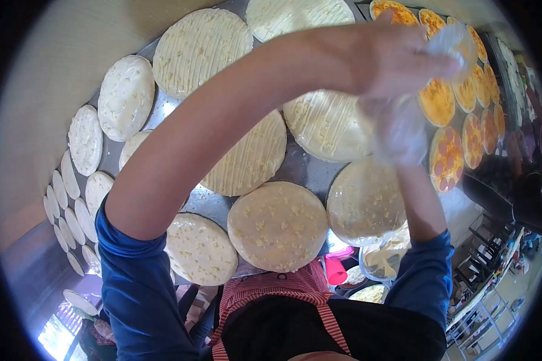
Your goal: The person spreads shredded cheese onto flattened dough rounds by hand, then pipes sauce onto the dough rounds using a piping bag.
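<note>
My left arm crosses the view, and my left hand (397,63) is at the upper right, blurred, its fingers closed around a crumpled piece of clear plastic (454,51). Just below it, my right hand (400,132) is wrapped in what looks like a clear plastic glove; motion smears its fingers. Both hands are above the pale dough rounds. Nearest under them are a round with piped cream lines (325,123) and a glossy round with crumbs (364,201). Closer to my body lies another crumb-topped round (277,225).
More pale rounds (202,51) cover the metal table (310,171) and continue along the left. Orange-topped pizzas (436,102) stand in rows at the right, one with pink slices (445,159). Below the table edge are a pink cup (335,269) and bowls (382,262).
</note>
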Motion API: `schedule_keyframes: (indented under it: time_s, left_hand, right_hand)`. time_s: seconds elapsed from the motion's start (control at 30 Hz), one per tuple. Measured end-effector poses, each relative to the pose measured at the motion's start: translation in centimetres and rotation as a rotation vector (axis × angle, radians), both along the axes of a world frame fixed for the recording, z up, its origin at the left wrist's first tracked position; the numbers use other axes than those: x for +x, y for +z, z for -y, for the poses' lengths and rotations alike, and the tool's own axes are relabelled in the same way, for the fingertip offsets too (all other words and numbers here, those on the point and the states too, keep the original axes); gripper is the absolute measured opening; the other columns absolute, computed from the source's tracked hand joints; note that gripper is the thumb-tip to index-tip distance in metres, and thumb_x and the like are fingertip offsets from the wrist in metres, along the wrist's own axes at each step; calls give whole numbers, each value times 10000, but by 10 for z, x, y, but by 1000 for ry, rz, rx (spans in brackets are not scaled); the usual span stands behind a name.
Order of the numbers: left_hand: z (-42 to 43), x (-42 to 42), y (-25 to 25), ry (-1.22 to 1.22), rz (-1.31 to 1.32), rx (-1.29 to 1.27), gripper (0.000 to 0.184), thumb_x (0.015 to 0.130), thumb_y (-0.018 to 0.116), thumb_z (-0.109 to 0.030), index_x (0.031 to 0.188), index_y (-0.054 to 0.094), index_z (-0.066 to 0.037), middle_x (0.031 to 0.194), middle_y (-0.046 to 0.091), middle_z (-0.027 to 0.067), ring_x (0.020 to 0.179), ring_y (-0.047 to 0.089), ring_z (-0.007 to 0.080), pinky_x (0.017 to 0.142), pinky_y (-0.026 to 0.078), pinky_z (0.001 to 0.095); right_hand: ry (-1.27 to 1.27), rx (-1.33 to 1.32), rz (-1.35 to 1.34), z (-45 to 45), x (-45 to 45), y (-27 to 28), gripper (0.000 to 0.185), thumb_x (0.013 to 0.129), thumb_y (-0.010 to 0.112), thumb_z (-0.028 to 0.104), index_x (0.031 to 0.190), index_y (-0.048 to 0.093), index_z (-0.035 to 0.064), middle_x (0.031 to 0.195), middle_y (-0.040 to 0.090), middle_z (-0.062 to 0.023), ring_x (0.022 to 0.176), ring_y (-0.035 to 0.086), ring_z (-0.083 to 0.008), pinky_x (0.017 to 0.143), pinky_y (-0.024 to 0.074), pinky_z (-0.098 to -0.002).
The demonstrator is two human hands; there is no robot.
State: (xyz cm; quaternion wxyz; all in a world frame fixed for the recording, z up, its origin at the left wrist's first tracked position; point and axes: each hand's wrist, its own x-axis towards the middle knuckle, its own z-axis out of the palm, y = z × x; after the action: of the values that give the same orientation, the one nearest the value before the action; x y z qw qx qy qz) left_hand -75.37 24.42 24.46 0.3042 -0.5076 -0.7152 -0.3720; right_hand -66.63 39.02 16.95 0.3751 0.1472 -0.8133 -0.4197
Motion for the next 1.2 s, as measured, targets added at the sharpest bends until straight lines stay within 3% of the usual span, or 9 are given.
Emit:
schedule_keyframes:
  time_s: [0.03,0.2,0.4,0.6,0.7,0.97,1.03,1.1,1.2]
  left_hand:
    - [-1,-2,12,-102,225,-73,618,849,382,-493,927,558,94,840,594,235,794,598,297,712,472,352]
    - [3,-3,34,-329,776,-251,637,849,363,-509,923,572,88,907,590,246,876,583,325,786,448,364]
    - [9,12,37,-410,1093,-310,615,856,354,-498,943,576,69,955,573,256,938,553,337,864,404,377]
    - [-18,11,-7,-182,11,-157,554,884,292,-457,988,580,6,1030,553,232,1065,472,327,966,303,409]
    - [-25,23,-11,-98,313,-284,485,883,288,-456,1056,568,-100,1048,531,250,1130,418,339,991,278,428]
    - [-11,15,27,-634,998,-344,534,934,199,-354,1108,419,100,1108,380,397,1261,171,403,1042,115,489]
    - [-33,30,-19,75,-25,69,489,875,275,-489,1087,566,-158,1108,473,266,1208,332,340,1011,229,451]
    - [-25,24,6,-47,294,-153,483,877,277,-487,1098,559,-163,1118,469,267,1193,348,353,1001,247,445]
    - [-29,16,23,-447,771,-244,503,870,274,-504,1101,566,-165,1183,415,283,1181,317,441,1009,227,459]
  right_hand:
    - [12,-620,465,-7,-12,8,296,819,536,264,1017,514,45,750,570,-47,616,557,-172,576,468,-249]
    - [-62,551,-384,-3,19,-10,319,826,496,214,1080,494,22,893,552,-130,730,580,-193,525,470,-268]
    - [114,-103,30,-9,12,3,367,830,552,273,1081,470,18,789,561,-81,636,548,-149,488,440,-257]
    - [123,129,-254,-4,35,-8,280,823,536,202,1031,486,22,757,541,-86,571,538,-198,457,436,-291]
    - [189,-658,431,20,56,19,335,792,569,167,1073,475,9,813,554,-99,626,564,-199,491,459,-279]
    - [-129,-85,124,-4,34,22,329,776,572,189,1052,484,34,857,544,-109,741,565,-200,560,480,-267]
    - [100,299,-107,-12,48,-2,274,751,610,228,960,535,67,789,539,-107,677,546,-195,492,465,-256]
    - [90,-765,582,-34,49,-22,353,861,430,157,1180,399,7,1068,479,-136,1010,491,-259,814,429,-368]
    - [-434,-660,480,-24,15,17,392,876,406,188,1215,357,-4,1137,444,-139,1083,446,-225,906,378,-317]
